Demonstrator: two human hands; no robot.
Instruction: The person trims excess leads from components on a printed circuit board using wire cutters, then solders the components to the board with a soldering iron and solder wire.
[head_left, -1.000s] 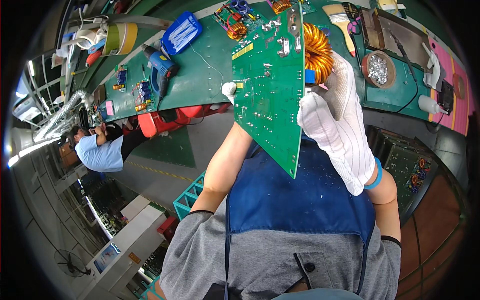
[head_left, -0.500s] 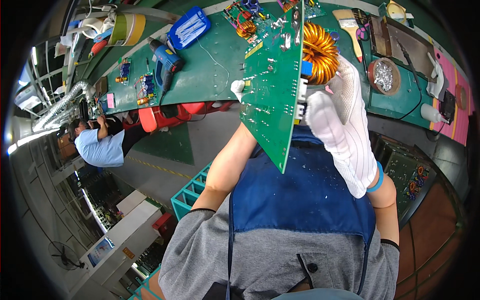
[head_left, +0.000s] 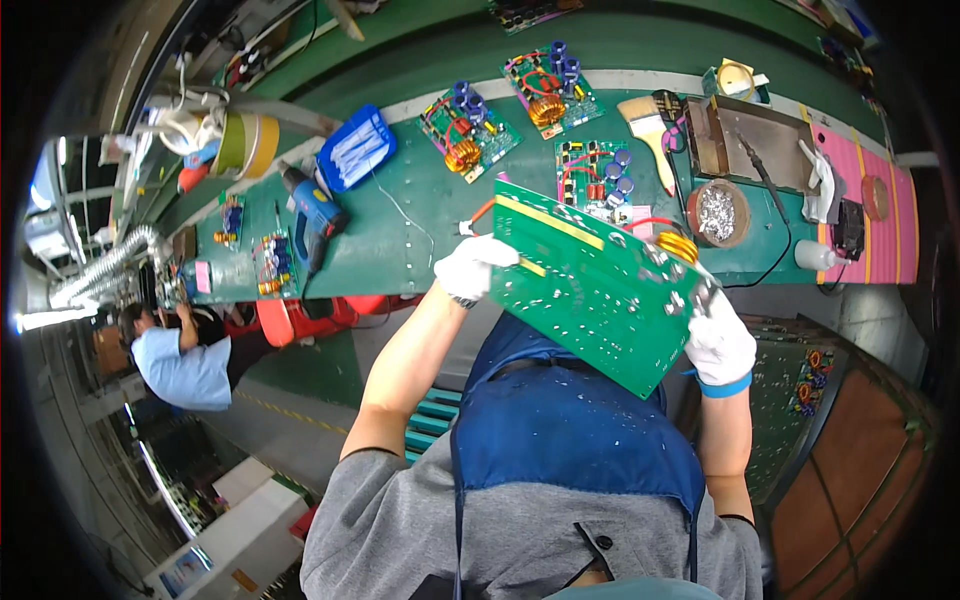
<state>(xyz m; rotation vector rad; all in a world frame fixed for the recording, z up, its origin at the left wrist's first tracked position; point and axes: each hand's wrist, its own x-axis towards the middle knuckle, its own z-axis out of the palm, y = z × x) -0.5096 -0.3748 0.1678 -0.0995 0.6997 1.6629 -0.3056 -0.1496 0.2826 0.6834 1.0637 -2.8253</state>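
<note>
A large green circuit board (head_left: 590,290) is tilted in front of my apron, its soldered underside facing up. My white-gloved left hand (head_left: 474,269) grips its left edge. On the opposite edge my gloved right hand (head_left: 720,345) holds the board, with some fingers hidden by it. Past the far right edge peeks a copper-wound coil (head_left: 678,245) on the component side. A red wire with a white plug (head_left: 467,228) sticks out by the left corner. Just beyond lies another populated circuit board (head_left: 592,170) with blue capacitors.
On the green bench (head_left: 390,235) lie a heat gun (head_left: 318,215), a blue tray (head_left: 357,148), more populated boards (head_left: 468,130) and a brush (head_left: 650,135). To the right are a bowl of metal bits (head_left: 718,213), a soldering iron (head_left: 765,175) and a white bottle (head_left: 815,256). Another person (head_left: 180,360) works far left.
The board has swung from nearly upright to a flatter tilt, lower and nearer my body. My left hand, mostly hidden before, now shows at its left edge; my right hand moved lower.
</note>
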